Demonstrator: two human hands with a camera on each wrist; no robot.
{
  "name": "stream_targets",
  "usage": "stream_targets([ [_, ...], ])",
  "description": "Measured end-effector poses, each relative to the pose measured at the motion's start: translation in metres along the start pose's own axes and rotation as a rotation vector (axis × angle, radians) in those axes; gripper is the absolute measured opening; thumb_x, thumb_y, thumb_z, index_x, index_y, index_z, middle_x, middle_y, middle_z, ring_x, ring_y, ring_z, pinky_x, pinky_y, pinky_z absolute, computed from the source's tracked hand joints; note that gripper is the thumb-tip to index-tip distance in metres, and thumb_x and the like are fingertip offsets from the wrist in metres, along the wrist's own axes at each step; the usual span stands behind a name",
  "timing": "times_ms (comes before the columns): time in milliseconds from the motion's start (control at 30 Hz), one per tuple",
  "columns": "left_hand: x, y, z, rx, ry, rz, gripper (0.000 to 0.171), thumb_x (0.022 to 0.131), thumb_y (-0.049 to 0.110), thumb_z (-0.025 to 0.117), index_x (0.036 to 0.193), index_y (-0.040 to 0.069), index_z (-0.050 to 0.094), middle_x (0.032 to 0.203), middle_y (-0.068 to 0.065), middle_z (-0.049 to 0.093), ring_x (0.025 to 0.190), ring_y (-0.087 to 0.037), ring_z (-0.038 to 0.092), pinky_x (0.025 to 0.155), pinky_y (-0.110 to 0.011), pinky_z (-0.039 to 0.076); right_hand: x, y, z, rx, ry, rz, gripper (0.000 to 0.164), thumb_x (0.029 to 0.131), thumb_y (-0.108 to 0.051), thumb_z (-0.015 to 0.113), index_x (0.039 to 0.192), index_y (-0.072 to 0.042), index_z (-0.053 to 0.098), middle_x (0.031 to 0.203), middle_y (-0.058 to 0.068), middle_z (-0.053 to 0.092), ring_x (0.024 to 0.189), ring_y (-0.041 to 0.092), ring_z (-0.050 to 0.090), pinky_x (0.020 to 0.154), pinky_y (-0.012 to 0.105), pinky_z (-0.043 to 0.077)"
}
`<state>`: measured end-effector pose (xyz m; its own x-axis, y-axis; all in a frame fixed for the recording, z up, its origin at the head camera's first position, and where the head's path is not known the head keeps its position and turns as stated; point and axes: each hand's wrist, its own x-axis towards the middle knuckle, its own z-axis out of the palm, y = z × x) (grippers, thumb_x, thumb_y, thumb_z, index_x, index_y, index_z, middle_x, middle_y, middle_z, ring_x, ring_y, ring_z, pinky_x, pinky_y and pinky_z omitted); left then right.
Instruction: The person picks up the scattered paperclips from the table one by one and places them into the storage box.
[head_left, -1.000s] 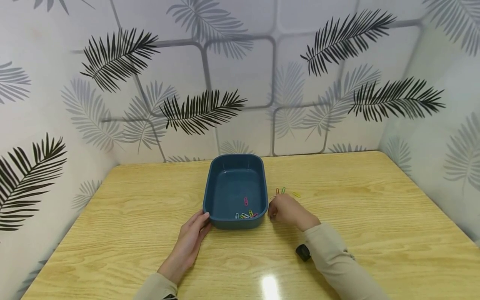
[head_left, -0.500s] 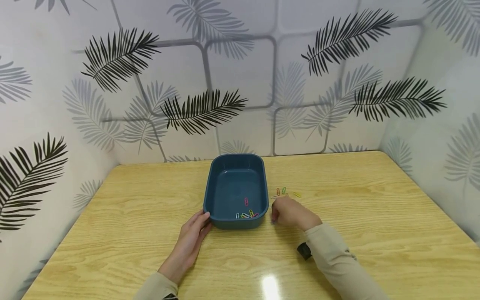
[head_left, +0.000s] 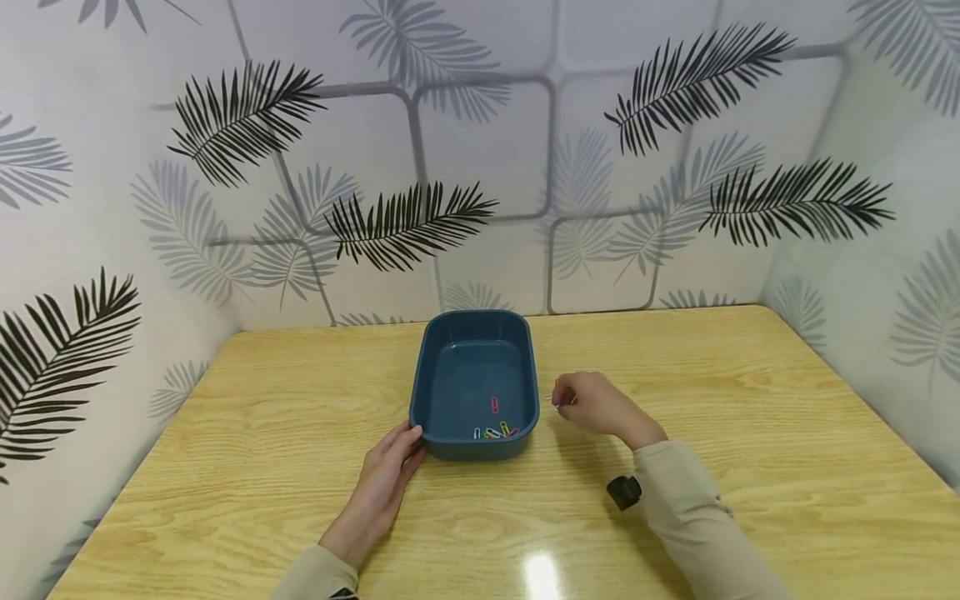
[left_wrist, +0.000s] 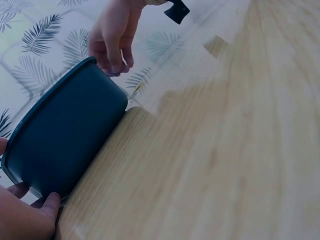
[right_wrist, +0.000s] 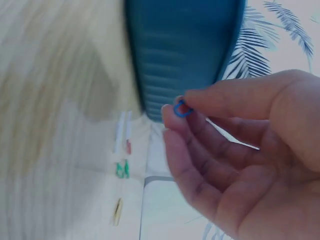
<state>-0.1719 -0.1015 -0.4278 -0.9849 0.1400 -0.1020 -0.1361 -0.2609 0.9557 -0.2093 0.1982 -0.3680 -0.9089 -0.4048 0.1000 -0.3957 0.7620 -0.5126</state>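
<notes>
Right hand (head_left: 592,403) is rising off the table (head_left: 712,375), pinching a blue paperclip (right_wrist: 178,114) beside the blue tray (head_left: 468,371); left hand (head_left: 385,477) is gripping the tray's near left corner; coloured paperclips (head_left: 505,428) are lying inside.

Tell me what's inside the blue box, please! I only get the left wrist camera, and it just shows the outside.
Observer: Colourful paper clips lie in the blue box.
Operator: Are they all bunched together?
Observer: No, a pink clip lies apart from the bunch.
Operator: What shape is the thing in the right hand? My picture's blurry.
Observer: The right wrist view shows a small blue loop, probably part of a paper clip.
</notes>
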Motion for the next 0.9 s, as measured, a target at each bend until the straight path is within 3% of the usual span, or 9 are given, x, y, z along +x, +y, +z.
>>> stream_targets([
  [133, 0.001, 0.0, 0.0, -0.003, 0.0, 0.001, 0.056, 0.102, 0.018, 0.051, 0.146, -0.009, 0.03, 0.15, -0.024, 0.03, 0.136, -0.032, 0.032, 0.112, -0.036, 0.033, 0.002, -0.004, -0.002, 0.103, 0.087, 0.022, 0.005, 0.085, 0.004, 0.064, 0.083, -0.001, 0.063, 0.076, 0.002, 0.064, 0.069, 0.014, 0.058, 0.062, 0.029, 0.051],
  [433, 0.0, -0.001, 0.0, 0.003, 0.007, -0.005, 0.056, 0.101, 0.018, 0.051, 0.146, -0.009, 0.03, 0.15, -0.025, 0.03, 0.137, -0.032, 0.031, 0.113, -0.037, 0.032, 0.002, -0.021, 0.002, 0.217, 0.257, 0.051, 0.004, 0.087, -0.001, 0.069, 0.089, -0.003, 0.066, 0.082, 0.004, 0.067, 0.076, 0.018, 0.062, 0.068, 0.033, 0.056],
  [667, 0.0, 0.0, 0.0, 0.007, 0.007, -0.002, 0.055, 0.102, 0.017, 0.051, 0.146, -0.01, 0.031, 0.149, -0.025, 0.031, 0.136, -0.032, 0.033, 0.112, -0.037, 0.033, 0.001, -0.033, 0.009, 0.351, 0.245, 0.068, 0.004, 0.087, -0.001, 0.069, 0.09, 0.0, 0.067, 0.083, 0.007, 0.068, 0.075, 0.022, 0.067, 0.063, 0.03, 0.058],
  [900, 0.0, -0.001, 0.0, 0.007, 0.009, -0.002, 0.055, 0.102, 0.017, 0.05, 0.146, -0.009, 0.032, 0.149, -0.025, 0.032, 0.135, -0.032, 0.034, 0.112, -0.037, 0.033, 0.002, -0.037, 0.016, 0.347, 0.246, 0.056, 0.006, 0.087, -0.002, 0.07, 0.092, 0.001, 0.069, 0.081, 0.005, 0.069, 0.073, 0.018, 0.066, 0.06, 0.028, 0.056],
])
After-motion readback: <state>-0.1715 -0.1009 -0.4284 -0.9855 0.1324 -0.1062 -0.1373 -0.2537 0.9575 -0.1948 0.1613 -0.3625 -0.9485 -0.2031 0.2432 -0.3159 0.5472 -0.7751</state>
